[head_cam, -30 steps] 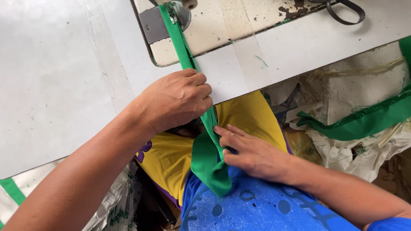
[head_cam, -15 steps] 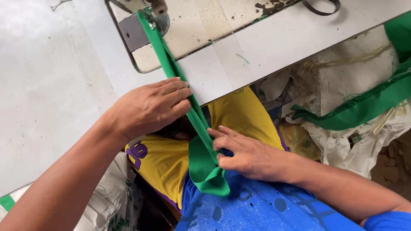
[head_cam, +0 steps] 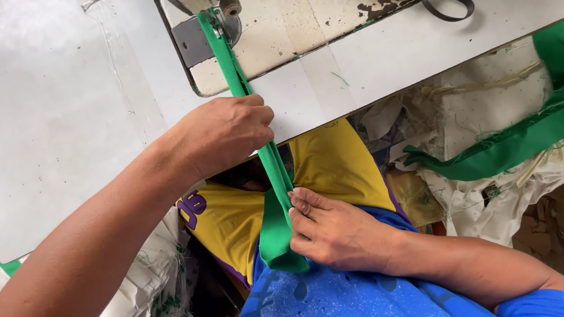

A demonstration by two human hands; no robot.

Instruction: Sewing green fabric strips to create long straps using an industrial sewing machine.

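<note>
1. Leftmost, your left forearm crosses the white surface [head_cam: 52, 127] from the lower left corner, and white sacks with green print [head_cam: 153, 297] hang below the surface's edge.
2. Your left hand [head_cam: 222, 133] sits at the near edge of the surface, fingers curled shut around the green fabric strip [head_cam: 273, 172], pinching it where it leaves the surface.
3. Above that hand, the strip runs up and left across the worn cream bed of the sewing machine [head_cam: 287, 27] to the metal presser foot [head_cam: 211, 16], lying flat and taut.
4. Below the hand, the strip drops off the edge over your lap, past the yellow shorts [head_cam: 335, 168], and ends in a folded loop resting on your blue shirt [head_cam: 323, 299].
5. Your right hand [head_cam: 335, 230] lies palm down just right of the strip's lower part, fingers straight and close together, fingertips pressed against the strip's edge; it touches the strip without closing around it.
6. Further right, black-handled scissors [head_cam: 442, 2] lie on the surface near the top edge.
7. Far right, a second length of green fabric [head_cam: 541, 129] drapes over a heap of whitish cloth scraps [head_cam: 488, 120] beside the surface, well apart from both hands.
</note>
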